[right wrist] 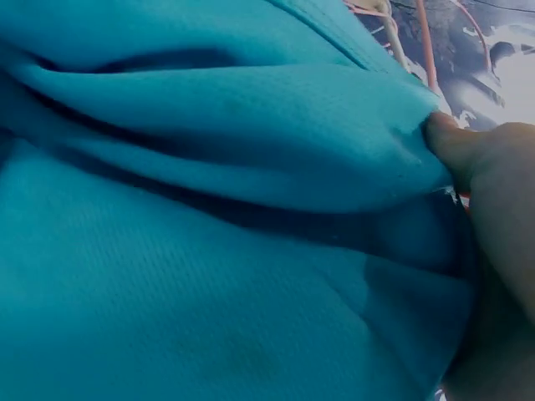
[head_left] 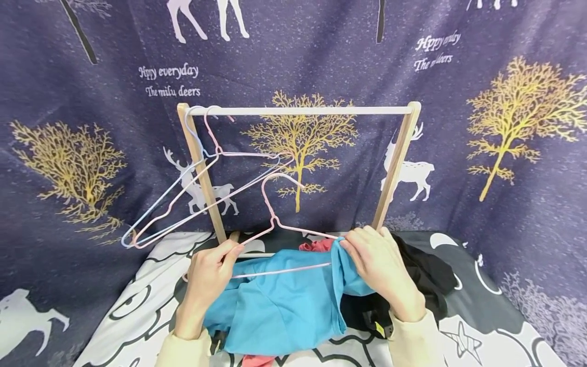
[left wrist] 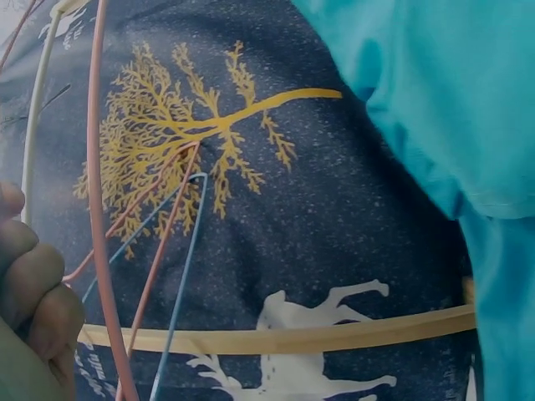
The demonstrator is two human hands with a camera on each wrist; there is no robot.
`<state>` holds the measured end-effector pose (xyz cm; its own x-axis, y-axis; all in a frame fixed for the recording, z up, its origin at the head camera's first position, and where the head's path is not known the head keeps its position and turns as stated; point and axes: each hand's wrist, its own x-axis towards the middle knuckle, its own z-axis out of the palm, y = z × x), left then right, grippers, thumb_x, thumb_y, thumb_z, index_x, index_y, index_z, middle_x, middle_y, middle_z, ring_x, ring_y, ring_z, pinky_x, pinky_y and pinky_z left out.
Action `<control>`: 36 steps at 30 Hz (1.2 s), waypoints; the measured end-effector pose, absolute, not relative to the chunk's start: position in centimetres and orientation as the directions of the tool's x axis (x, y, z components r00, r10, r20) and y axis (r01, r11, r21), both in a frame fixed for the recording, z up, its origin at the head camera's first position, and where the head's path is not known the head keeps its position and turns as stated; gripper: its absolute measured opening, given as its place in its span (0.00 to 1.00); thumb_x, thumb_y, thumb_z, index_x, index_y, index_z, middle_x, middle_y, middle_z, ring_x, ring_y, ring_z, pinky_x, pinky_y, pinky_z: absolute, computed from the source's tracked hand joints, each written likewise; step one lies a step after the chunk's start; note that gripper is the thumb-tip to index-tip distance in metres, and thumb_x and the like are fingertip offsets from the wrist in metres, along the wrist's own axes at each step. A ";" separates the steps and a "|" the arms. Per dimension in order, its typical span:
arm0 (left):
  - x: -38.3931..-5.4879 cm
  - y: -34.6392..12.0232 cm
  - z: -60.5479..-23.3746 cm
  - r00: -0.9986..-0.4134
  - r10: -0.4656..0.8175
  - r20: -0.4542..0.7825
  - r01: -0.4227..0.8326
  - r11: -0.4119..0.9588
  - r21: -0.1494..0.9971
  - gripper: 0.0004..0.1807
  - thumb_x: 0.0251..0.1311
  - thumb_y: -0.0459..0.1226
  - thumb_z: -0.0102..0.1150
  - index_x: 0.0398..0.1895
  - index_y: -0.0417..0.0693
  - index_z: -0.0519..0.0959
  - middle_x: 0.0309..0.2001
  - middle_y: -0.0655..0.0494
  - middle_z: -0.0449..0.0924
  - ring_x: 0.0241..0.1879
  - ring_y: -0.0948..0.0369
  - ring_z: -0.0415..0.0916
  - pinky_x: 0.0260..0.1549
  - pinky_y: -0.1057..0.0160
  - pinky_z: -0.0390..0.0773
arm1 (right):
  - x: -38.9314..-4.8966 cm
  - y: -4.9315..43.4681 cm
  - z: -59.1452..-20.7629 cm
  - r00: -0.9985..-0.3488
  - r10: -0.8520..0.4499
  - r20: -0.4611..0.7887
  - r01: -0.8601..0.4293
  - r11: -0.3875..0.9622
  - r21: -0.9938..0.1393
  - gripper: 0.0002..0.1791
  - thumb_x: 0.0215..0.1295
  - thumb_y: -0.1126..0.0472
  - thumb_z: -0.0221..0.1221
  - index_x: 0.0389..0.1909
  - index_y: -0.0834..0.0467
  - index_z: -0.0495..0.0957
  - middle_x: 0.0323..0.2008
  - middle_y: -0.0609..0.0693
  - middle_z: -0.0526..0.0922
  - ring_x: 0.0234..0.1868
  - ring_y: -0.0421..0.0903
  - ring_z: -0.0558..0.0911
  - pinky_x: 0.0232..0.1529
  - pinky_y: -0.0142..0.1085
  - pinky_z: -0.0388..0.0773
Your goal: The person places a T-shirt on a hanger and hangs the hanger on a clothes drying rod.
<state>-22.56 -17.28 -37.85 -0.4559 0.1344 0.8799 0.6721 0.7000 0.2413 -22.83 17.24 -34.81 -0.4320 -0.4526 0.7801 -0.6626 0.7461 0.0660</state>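
Observation:
In the head view my left hand (head_left: 208, 275) grips the left shoulder of a pink clothes hanger (head_left: 298, 230), whose hook points up. My right hand (head_left: 379, 265) pinches a blue garment (head_left: 282, 316) at the hanger's right end, where the cloth covers that end. The hanger's bottom bar crosses in front of part of the garment, and its left end stands out bare. In the right wrist view, the thumb presses into folds of the blue cloth (right wrist: 251, 317). Curled fingers show at the left edge of the left wrist view, beside the pink hanger (left wrist: 98, 184).
Behind the hands stands a wooden rack with a white rail (head_left: 302, 110). A blue hanger (head_left: 160, 198) and another pink hanger (head_left: 176, 196) hang at its left end. Black clothing (head_left: 422, 270) and red cloth (head_left: 316, 245) lie on the patterned bedding (head_left: 133, 290).

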 end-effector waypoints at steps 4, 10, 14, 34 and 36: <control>-22.9 -16.9 -37.2 -0.454 0.145 0.879 0.688 0.684 0.242 0.08 0.64 0.41 0.62 0.26 0.55 0.79 0.13 0.67 0.57 0.13 0.69 0.54 0.14 0.68 0.54 | -22.5 17.2 -34.4 -0.387 -0.423 0.819 -0.648 0.757 0.084 0.21 0.79 0.47 0.41 0.33 0.54 0.75 0.24 0.46 0.75 0.26 0.47 0.71 0.31 0.42 0.59; -22.9 -15.9 -37.0 -0.411 0.141 0.900 0.728 0.646 0.231 0.19 0.71 0.52 0.51 0.26 0.54 0.80 0.13 0.67 0.58 0.13 0.70 0.54 0.13 0.69 0.53 | -21.6 16.4 -33.6 -0.302 -0.402 0.865 -0.655 0.747 0.118 0.20 0.77 0.48 0.45 0.31 0.55 0.75 0.21 0.46 0.74 0.21 0.46 0.71 0.27 0.40 0.60; -22.7 -15.0 -37.2 -0.412 0.156 0.898 0.734 0.641 0.225 0.16 0.70 0.49 0.54 0.25 0.56 0.79 0.13 0.68 0.56 0.13 0.70 0.54 0.14 0.70 0.52 | -21.4 15.9 -33.5 -0.313 -0.395 0.864 -0.658 0.746 0.103 0.20 0.77 0.47 0.45 0.28 0.54 0.73 0.18 0.45 0.68 0.17 0.43 0.68 0.24 0.38 0.60; -22.6 -11.2 -38.7 -0.463 0.259 0.847 0.757 0.614 0.226 0.11 0.68 0.45 0.57 0.26 0.59 0.78 0.14 0.71 0.54 0.14 0.75 0.50 0.13 0.74 0.47 | -22.3 14.4 -34.7 -0.342 -0.374 0.862 -0.731 0.683 0.007 0.19 0.78 0.49 0.45 0.25 0.51 0.69 0.18 0.41 0.62 0.18 0.41 0.67 0.21 0.34 0.61; -22.6 -10.9 -38.7 -0.473 0.271 0.839 0.755 0.615 0.227 0.12 0.68 0.44 0.58 0.24 0.59 0.77 0.14 0.71 0.53 0.14 0.74 0.50 0.13 0.74 0.47 | -22.4 14.2 -34.7 -0.321 -0.376 0.869 -0.737 0.676 0.020 0.19 0.78 0.49 0.46 0.25 0.51 0.69 0.18 0.41 0.62 0.18 0.41 0.67 0.20 0.34 0.61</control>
